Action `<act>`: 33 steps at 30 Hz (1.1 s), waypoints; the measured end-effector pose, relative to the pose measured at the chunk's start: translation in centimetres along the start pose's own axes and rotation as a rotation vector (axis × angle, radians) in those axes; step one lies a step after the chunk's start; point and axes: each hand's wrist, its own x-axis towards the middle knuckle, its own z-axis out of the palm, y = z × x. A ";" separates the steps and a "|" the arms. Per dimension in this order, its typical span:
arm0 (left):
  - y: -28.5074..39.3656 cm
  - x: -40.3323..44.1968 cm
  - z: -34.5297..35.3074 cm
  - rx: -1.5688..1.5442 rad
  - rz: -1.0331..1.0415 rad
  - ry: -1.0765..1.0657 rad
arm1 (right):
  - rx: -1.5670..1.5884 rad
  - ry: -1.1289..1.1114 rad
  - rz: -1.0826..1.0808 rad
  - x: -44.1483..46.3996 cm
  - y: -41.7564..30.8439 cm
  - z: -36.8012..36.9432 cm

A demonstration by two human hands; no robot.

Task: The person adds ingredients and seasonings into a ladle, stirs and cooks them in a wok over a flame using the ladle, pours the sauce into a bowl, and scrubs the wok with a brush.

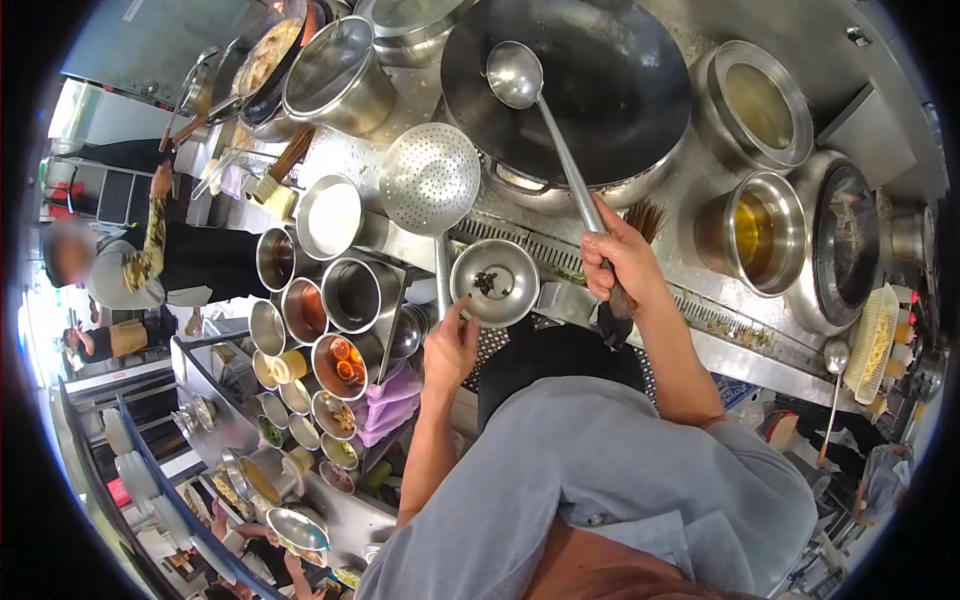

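My right hand (625,258) is wrapped around the handle of a steel ladle (568,150), whose bowl hangs over the big black wok (610,95). My left hand (452,348) is closed where the handle of a perforated skimmer (430,180) runs into it; the exact grip is partly hidden. One finger of that hand points up at the rim of a small steel bowl (510,268), touching it or just short of it. A few dark pieces (489,283) lie in the bowl, which is at the counter's front edge.
Pots of sauces and ingredients (345,365) crowd the left, beside a purple cloth (388,405). A pot of yellow oil (755,235) and a lidded pot (845,240) stand right. A bamboo brush (645,218) is behind my right hand. A co-worker (190,262) stands at the left.
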 end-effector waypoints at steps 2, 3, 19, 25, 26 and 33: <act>0.3 1.1 -0.4 0.002 0.047 0.057 | 0.020 -0.029 0.000 -0.2 0.0 -0.1; 0.4 1.6 -0.6 0.005 0.048 0.057 | 0.007 -0.012 0.012 -0.4 0.0 -0.1; 5.3 8.6 -4.6 -0.028 0.096 0.233 | 0.252 -0.152 0.056 -2.4 -0.7 -2.1; 4.8 12.1 -5.9 -0.330 -0.005 0.418 | 0.256 -0.188 0.023 -5.6 -1.0 -1.6; 5.0 13.1 -6.3 -0.374 -0.007 0.448 | 0.265 -0.213 0.007 -6.0 -0.9 -1.6; 6.3 19.9 -8.7 -0.659 -0.068 0.433 | 0.178 -0.274 0.017 -9.6 -1.2 0.3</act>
